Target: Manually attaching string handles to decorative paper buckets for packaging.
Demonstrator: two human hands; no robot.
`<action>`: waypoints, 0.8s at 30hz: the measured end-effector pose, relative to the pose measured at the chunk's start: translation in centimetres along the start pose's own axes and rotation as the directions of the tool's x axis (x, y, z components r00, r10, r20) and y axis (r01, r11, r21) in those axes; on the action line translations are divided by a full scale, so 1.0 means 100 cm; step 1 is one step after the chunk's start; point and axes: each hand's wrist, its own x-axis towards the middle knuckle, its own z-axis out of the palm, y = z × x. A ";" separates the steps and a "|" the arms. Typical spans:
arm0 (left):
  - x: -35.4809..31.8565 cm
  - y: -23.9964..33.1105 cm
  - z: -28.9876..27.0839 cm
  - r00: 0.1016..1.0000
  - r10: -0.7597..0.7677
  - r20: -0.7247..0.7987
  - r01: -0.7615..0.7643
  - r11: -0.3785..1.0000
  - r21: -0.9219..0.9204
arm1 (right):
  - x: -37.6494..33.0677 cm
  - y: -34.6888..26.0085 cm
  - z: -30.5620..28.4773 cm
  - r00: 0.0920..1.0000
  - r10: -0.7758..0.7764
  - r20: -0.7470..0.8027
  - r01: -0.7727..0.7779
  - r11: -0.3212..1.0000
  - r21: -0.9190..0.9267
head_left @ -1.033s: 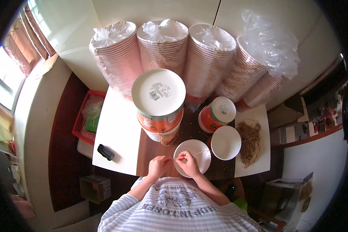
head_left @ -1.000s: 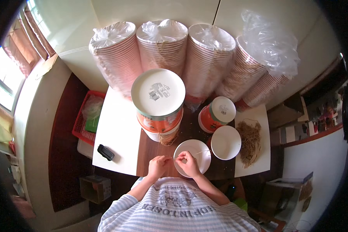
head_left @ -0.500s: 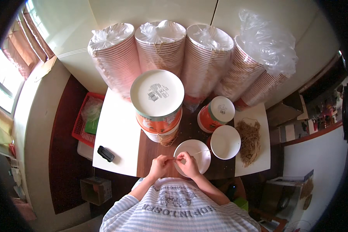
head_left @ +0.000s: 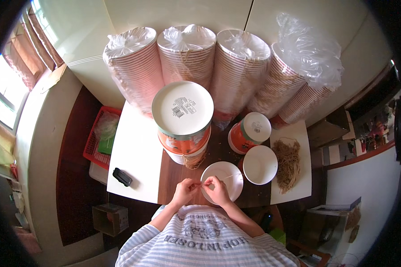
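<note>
My left hand (head_left: 186, 190) and my right hand (head_left: 216, 189) meet at the near edge of a white paper bowl (head_left: 225, 178) standing upside down on the dark wooden table (head_left: 176, 171). Both pinch a thin pale string (head_left: 231, 176) that runs across the bowl. Just behind stands a tall stack of orange and white bowls (head_left: 183, 120), bottom up. A shorter orange stack (head_left: 248, 132) and another white bowl (head_left: 260, 164) sit to the right.
Several bagged bowl stacks (head_left: 218, 66) lean along the back wall. A heap of tan strings (head_left: 288, 162) lies on a white board at right. A small black object (head_left: 122, 176) rests on the white board (head_left: 131, 151) at left, beside a red basket (head_left: 100, 138).
My hands have drawn closer together at the bowl's near edge; the string stays pinched between them. Nothing else moved.
</note>
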 end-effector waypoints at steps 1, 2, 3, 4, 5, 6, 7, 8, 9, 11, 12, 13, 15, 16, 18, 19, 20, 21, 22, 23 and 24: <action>0.001 0.002 -0.002 0.999 0.046 0.020 -0.048 0.996 0.072 | 0.000 0.000 0.000 1.000 0.002 0.006 -0.001 1.000 -0.001; 0.002 0.003 -0.002 0.995 0.091 0.043 -0.096 0.985 0.142 | 0.000 0.001 0.000 1.000 0.002 0.006 -0.002 1.000 -0.001; 0.002 0.002 -0.001 0.995 0.091 0.043 -0.096 0.985 0.142 | -0.001 0.002 0.000 1.000 -0.003 0.010 0.003 1.000 -0.010; 0.001 0.001 0.000 0.998 0.058 0.024 -0.060 0.993 0.099 | -0.001 0.002 0.000 1.000 -0.008 0.014 0.008 1.000 -0.019; 0.001 0.001 0.001 1.000 0.024 0.006 -0.024 0.998 0.055 | -0.001 0.002 0.001 1.000 -0.008 0.015 0.009 1.000 -0.019; 0.000 0.001 0.001 1.000 0.024 0.005 -0.024 0.998 0.054 | -0.001 0.002 0.001 1.000 -0.014 0.010 0.014 1.000 -0.020; 0.000 0.003 0.001 1.000 0.014 0.003 -0.015 0.998 0.059 | -0.001 0.002 0.001 1.000 -0.019 0.004 0.019 1.000 -0.021; 0.000 0.003 0.001 1.000 0.005 0.002 -0.005 0.998 0.065 | -0.001 0.002 0.001 1.000 -0.019 0.004 0.019 1.000 -0.022; 0.000 0.002 0.001 1.000 0.005 0.002 -0.005 0.998 0.064 | 0.000 0.003 0.001 1.000 -0.025 -0.002 0.024 0.998 -0.050; 0.000 -0.005 0.000 1.000 -0.009 0.002 0.009 1.000 0.029 | 0.000 0.003 0.000 1.000 -0.030 -0.008 0.029 0.996 -0.079; 0.000 -0.009 0.000 1.000 -0.009 0.002 0.009 1.000 0.029 | 0.001 0.003 0.000 0.999 -0.032 -0.006 0.031 0.997 -0.074; 0.001 -0.012 0.000 0.998 -0.030 0.051 0.033 0.997 -0.063 | 0.001 0.003 0.000 0.999 -0.033 -0.004 0.033 0.997 -0.068; 0.001 -0.016 0.000 0.994 -0.047 0.101 0.062 0.986 -0.153 | 0.000 0.007 0.001 1.000 -0.031 -0.005 0.030 0.997 -0.078; 0.002 -0.015 0.001 0.989 -0.052 0.141 0.099 0.930 -0.353 | 0.000 0.008 0.001 1.000 -0.029 -0.006 0.029 0.996 -0.088; 0.004 -0.013 0.000 0.982 -0.048 0.182 0.140 0.833 -0.535 | 0.000 0.008 0.001 1.000 -0.017 0.000 0.017 0.998 -0.054; 0.004 -0.011 -0.001 0.971 -0.062 0.231 0.194 0.767 -0.611 | 0.000 0.008 0.001 1.000 -0.006 0.007 0.006 1.000 -0.020; 0.004 -0.010 -0.002 0.957 -0.070 0.281 0.249 0.693 -0.677 | 0.000 0.009 0.001 1.000 -0.006 0.007 0.006 1.000 -0.020; 0.005 -0.011 -0.003 0.957 -0.070 0.281 0.249 0.693 -0.677 | -0.001 0.010 0.000 1.000 0.000 0.020 0.000 1.000 -0.017; 0.005 -0.011 -0.004 0.949 -0.091 0.302 0.286 0.652 -0.703 | -0.001 0.010 -0.001 0.999 0.005 0.035 -0.004 1.000 -0.014; 0.005 -0.012 -0.005 0.940 -0.111 0.323 0.322 0.608 -0.726 | -0.001 0.008 -0.001 0.999 0.005 0.036 -0.004 1.000 -0.014; 0.005 -0.013 -0.005 0.940 -0.111 0.323 0.322 0.608 -0.726 | -0.001 0.004 -0.002 0.998 0.025 0.051 -0.023 0.999 -0.026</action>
